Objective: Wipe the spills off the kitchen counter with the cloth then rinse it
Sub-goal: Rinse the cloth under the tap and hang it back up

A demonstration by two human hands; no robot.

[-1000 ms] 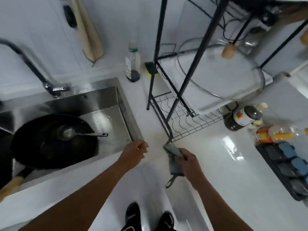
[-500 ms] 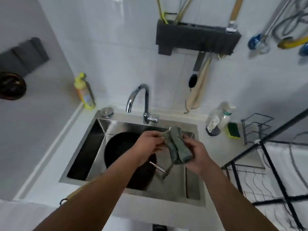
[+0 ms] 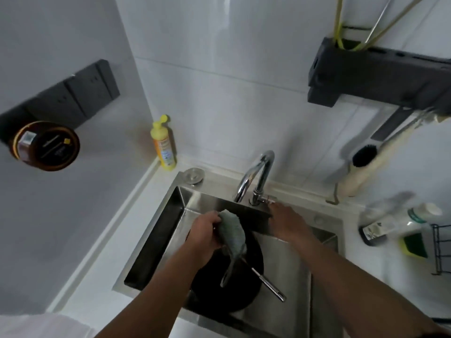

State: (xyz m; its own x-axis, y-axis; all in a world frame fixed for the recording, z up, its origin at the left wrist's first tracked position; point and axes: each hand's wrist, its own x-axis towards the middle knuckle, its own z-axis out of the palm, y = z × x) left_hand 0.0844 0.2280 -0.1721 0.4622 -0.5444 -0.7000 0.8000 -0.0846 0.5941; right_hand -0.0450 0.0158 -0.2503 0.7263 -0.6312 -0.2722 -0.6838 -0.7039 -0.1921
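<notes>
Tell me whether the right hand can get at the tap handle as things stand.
Probably yes. The right hand is already at the base of the tap, fingertips at its small handle, with nothing between them. The left hand holds the cloth over the sink, clear of that path.

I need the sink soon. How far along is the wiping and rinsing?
Wiping looks finished: the left hand holds the cloth over the sink. The right hand reaches the tap handle; no water runs, so rinsing is left.
</notes>
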